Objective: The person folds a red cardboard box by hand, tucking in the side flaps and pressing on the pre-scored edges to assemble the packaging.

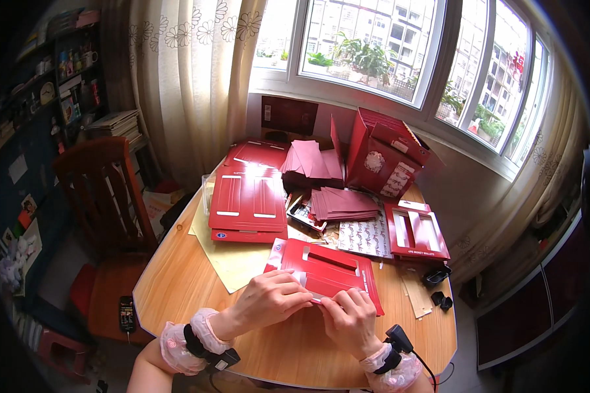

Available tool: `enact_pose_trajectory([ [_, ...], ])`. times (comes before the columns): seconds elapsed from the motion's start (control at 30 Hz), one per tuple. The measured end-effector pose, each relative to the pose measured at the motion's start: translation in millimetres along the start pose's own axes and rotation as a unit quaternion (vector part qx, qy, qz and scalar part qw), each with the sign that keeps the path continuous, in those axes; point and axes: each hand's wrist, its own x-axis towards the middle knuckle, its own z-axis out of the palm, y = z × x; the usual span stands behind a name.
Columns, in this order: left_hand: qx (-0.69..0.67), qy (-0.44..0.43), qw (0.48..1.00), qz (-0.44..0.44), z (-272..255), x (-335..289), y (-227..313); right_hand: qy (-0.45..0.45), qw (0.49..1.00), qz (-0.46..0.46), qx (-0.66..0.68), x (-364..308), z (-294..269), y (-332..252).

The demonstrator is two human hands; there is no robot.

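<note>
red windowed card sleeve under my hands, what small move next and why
Perhaps run the right hand rightward along the near edge of the red windowed card sleeve, pressing lightly while the left hand steadies it: the fingertips of both hands already meet close together at that edge.

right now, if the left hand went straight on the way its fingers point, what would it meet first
Probably the right hand, whose fingers lie just rightward of the left hand at the near edge of the red packet, though depth is unclear.
</note>
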Motion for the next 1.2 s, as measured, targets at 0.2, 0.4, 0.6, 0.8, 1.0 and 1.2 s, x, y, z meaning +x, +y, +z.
enact_pose_trajectory([
  [0.2, 0.034, 0.034, 0.998, 0.04, -1, 0, 3, 0.026, 1.0, 0.001, 0.005, 1, -2, -1],
  [0.4, 0.042, -0.02, 0.998, 0.036, 6, -1, 6, -0.02, 0.999, -0.01, 0.023, 2, 5, 1],
  [0.6, 0.043, -0.01, 0.999, 0.032, 6, -2, 5, -0.011, 0.999, 0.027, 0.034, -4, 5, 1],
  [0.8, 0.036, 0.01, 0.999, 0.019, -6, -1, -10, -0.01, 0.998, 0.061, 0.026, -6, 1, 7],
  [1.0, 0.046, 0.026, 0.999, 0.0, -15, 1, -23, -0.02, 0.997, 0.079, -0.008, -6, -6, 17],
  [1.2, 0.036, 0.041, 0.998, -0.019, -19, 1, -29, -0.032, 0.993, 0.11, -0.03, -3, -22, 30],
])
